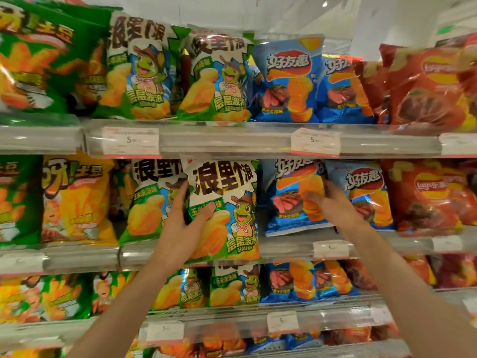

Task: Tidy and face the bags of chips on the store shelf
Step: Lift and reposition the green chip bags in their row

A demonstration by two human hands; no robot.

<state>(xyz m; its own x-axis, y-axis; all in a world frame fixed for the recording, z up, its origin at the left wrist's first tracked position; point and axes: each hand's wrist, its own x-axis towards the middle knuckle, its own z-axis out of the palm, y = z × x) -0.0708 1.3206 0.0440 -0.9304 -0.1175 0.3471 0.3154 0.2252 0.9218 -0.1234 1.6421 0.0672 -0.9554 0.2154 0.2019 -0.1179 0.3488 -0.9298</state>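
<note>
A green-and-white chip bag with a cartoon turtle (227, 202) stands forward of the middle shelf, its bottom over the shelf rail. My left hand (183, 223) grips its left edge, thumb on the front and fingers behind. My right hand (333, 202) reaches to a blue chip bag (291, 200) on the same shelf, thumb on its front and fingers slipped between it and the blue bag beside it (366, 187). A matching turtle bag (147, 200) stands to the left.
The top shelf (232, 140) carries green, turtle, blue and red bags behind a clear rail with price tags. Yellow (77, 200) and red (431, 195) bags flank the middle shelf. More bags fill the lower shelves.
</note>
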